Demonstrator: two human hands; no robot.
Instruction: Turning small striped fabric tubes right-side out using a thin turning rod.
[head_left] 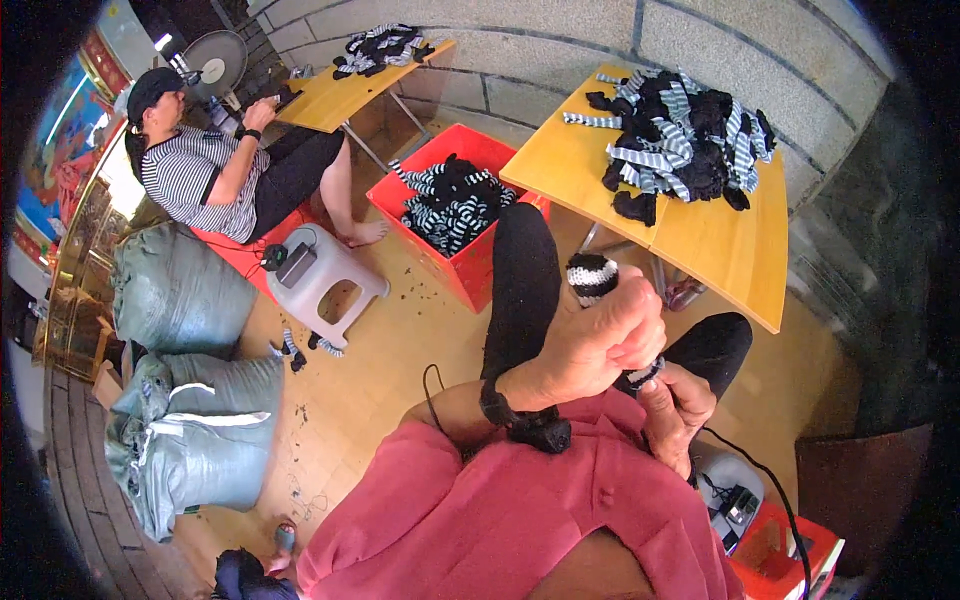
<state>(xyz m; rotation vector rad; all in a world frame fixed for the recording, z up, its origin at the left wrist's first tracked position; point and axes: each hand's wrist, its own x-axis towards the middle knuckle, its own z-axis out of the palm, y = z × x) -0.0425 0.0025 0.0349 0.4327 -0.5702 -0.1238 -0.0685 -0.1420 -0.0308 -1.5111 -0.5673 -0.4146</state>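
My left hand (605, 335) is closed in a fist round a black-and-white striped knit piece (593, 277), which looks like a sock. One end of it sticks out above the fist. Below, my right hand (678, 405) pinches the lower end between thumb and fingers, close under the left hand. The middle of the piece is hidden inside the left fist. A black band circles my left wrist, and a dark bunched thing (541, 432) rests near it against my red top.
A yellow table (720, 255) ahead bears a heap of striped knit pieces (690, 135). Left of it, a red crate (455, 270) holds more. Another person (215, 165) sits at a second table (330, 100). A grey stool (325, 275) and stuffed sacks (195, 430) stand left. A cable (775, 480) runs at my right.
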